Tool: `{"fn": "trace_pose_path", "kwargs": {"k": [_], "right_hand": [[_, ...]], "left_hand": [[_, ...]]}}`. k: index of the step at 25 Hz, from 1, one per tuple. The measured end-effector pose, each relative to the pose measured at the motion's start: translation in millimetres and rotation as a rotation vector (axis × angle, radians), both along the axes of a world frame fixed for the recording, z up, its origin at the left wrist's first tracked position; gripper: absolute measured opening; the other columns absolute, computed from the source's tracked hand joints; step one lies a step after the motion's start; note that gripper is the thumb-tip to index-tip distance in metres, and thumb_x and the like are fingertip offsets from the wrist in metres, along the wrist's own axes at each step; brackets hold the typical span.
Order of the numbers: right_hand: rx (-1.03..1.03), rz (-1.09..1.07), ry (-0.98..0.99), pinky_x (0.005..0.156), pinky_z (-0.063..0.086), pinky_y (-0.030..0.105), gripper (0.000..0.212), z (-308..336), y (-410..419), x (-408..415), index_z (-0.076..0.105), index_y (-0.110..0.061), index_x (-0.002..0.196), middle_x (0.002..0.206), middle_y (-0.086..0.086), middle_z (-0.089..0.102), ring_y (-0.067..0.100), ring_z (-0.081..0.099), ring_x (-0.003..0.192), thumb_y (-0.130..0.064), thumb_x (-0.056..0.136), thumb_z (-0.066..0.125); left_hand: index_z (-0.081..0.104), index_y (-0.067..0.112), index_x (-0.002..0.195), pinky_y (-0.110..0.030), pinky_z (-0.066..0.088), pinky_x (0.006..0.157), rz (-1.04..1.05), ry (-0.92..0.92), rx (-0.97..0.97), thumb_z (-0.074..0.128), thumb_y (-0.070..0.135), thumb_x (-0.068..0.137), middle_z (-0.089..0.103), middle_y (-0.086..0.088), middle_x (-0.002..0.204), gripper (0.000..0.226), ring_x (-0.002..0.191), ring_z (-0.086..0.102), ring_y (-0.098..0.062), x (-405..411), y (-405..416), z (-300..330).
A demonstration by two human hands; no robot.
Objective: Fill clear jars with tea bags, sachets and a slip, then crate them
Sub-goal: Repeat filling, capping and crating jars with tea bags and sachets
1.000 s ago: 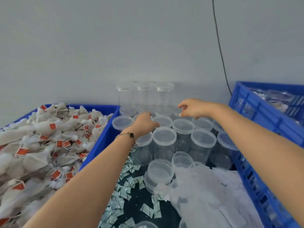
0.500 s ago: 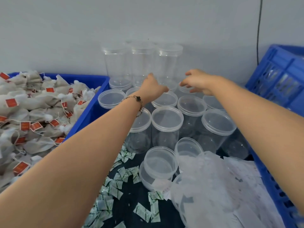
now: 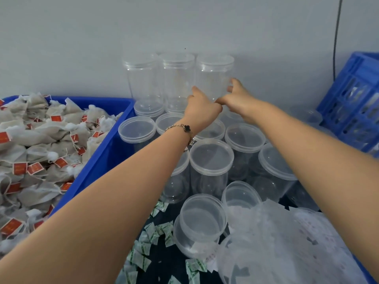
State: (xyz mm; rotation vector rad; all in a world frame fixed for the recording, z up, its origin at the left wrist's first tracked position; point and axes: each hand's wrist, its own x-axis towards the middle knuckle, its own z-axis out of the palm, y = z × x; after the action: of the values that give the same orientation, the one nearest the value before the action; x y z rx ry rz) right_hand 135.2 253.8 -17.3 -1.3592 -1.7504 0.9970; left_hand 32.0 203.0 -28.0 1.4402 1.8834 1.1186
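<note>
I am reaching both hands, left hand [image 3: 202, 106] and right hand [image 3: 238, 99], curling around the rightmost stacked jar [image 3: 214, 78] by the wall; jars here are looking empty, tea bags [image 3: 41, 140] unpacked, filling barely starting.

Both arms stretched forward, nearly straight. Left hand [image 3: 202, 108] and right hand [image 3: 238, 98] side by side, touching, fingers curled around a tall jar [image 3: 213, 78]. Bracelet [image 3: 185, 129] on left wrist.

Dark tabletop [image 3: 164, 261], sachets [image 3: 155, 234], lidded jars [image 3: 211, 156]
</note>
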Motion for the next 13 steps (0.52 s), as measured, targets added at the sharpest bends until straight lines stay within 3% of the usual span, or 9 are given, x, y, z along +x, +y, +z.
{"fn": "trace_pose_path", "kwargs": {"k": [3,6,8,10,11,13], "right_hand": [[0.042,-0.031,0.051,0.061,0.038,0.02,0.068,7,-12,1,0.038,-0.016,0.137,0.113,-0.002,0.053,0.016,0.053,0.101,-0.004,0.075,0.064],[0.06,-0.026,0.048,0.06,0.037,0.018,0.07,16,-36,11,0.037,-0.015,0.138,0.123,0.003,0.055,0.017,0.055,0.102,-0.004,0.075,0.065],[0.056,-0.008,0.036,0.07,0.045,0.023,0.066,20,-58,18,0.036,-0.011,0.14,0.129,0.007,0.054,0.02,0.055,0.108,0.001,0.079,0.06],[0.057,0.028,-0.017,0.091,0.047,0.034,0.064,21,-85,27,0.032,-0.009,0.142,0.137,0.012,0.049,0.024,0.051,0.119,0.007,0.084,0.053],[0.058,0.054,-0.045,0.096,0.045,0.036,0.063,19,-99,31,0.03,-0.01,0.143,0.139,0.012,0.046,0.025,0.048,0.123,0.007,0.086,0.05],[0.054,0.112,-0.085,0.093,0.045,0.034,0.061,17,-130,41,0.029,-0.015,0.144,0.138,0.007,0.044,0.022,0.047,0.122,0.007,0.089,0.044]], "left_hand": [[0.024,0.001,0.144,-0.03,0.04,0.08,0.025,-0.071,-0.025,0.065,0.019,0.083,0.042,-0.018,0.14,0.076,0.121,0.049,-0.031,2,-5,4],[0.044,0.007,0.129,-0.027,0.036,0.076,0.024,-0.096,0.025,0.067,0.02,0.082,0.054,-0.003,0.116,0.054,0.105,0.053,-0.022,4,-27,9],[0.045,0.011,0.128,-0.02,0.035,0.077,0.035,-0.077,0.077,0.07,0.023,0.081,0.047,0.0,0.109,0.055,0.094,0.047,-0.015,6,-49,10],[0.045,0.015,0.115,-0.006,0.033,0.067,0.074,-0.057,0.178,0.077,0.027,0.077,0.046,0.003,0.1,0.052,0.086,0.048,-0.012,9,-76,9],[0.041,0.015,0.112,-0.006,0.032,0.067,0.092,-0.068,0.201,0.079,0.031,0.074,0.046,0.003,0.098,0.057,0.088,0.049,-0.013,12,-89,8],[0.036,0.009,0.117,-0.02,0.037,0.077,0.124,-0.143,0.194,0.083,0.039,0.069,0.049,0.002,0.104,0.074,0.104,0.053,-0.02,14,-114,8]]}}
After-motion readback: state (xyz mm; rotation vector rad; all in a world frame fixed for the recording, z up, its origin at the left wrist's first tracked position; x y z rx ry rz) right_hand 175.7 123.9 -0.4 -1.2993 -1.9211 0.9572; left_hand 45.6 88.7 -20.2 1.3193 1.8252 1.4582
